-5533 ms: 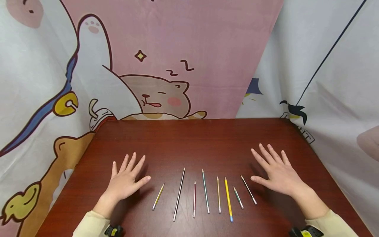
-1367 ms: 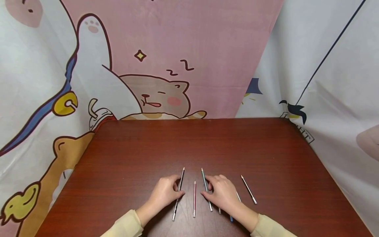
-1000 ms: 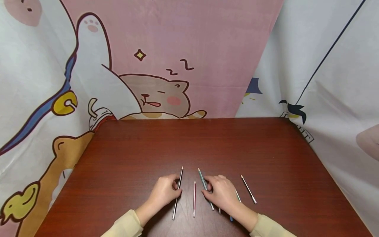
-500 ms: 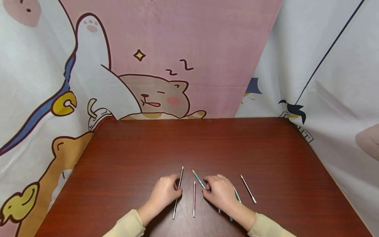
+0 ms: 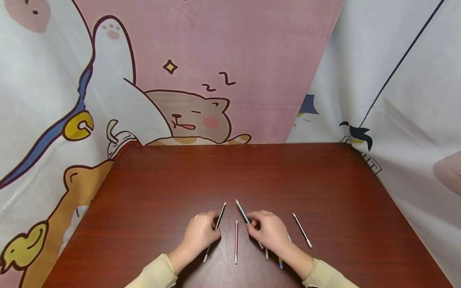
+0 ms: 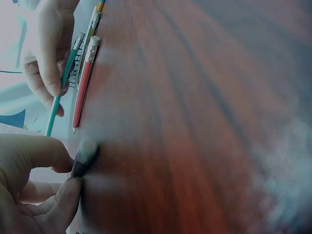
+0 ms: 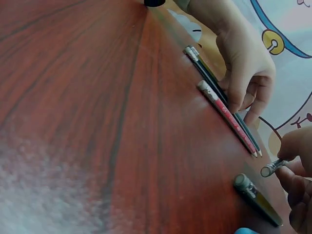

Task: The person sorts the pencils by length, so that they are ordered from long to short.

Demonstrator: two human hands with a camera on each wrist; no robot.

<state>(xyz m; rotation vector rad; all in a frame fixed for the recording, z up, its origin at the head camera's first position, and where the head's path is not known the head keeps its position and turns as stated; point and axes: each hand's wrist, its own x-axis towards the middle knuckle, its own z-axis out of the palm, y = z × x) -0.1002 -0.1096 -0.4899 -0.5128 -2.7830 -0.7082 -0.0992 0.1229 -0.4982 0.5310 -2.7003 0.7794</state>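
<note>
A slim black pencil is being pinched by the left hand, a slim green pencil by the right hand, well apart from the reddish-brown table's far edge; between them a red pencil is lying.

Your worktop shows glossy wood grain, matt cloth hanging along its far edge; your teal pencil has smooth paint, a metal ferrule.

blk pencil: pinched, L hand; tip fwd, angled R
teal pencil: pinched, R hand; tip fwd, angled L
</note>
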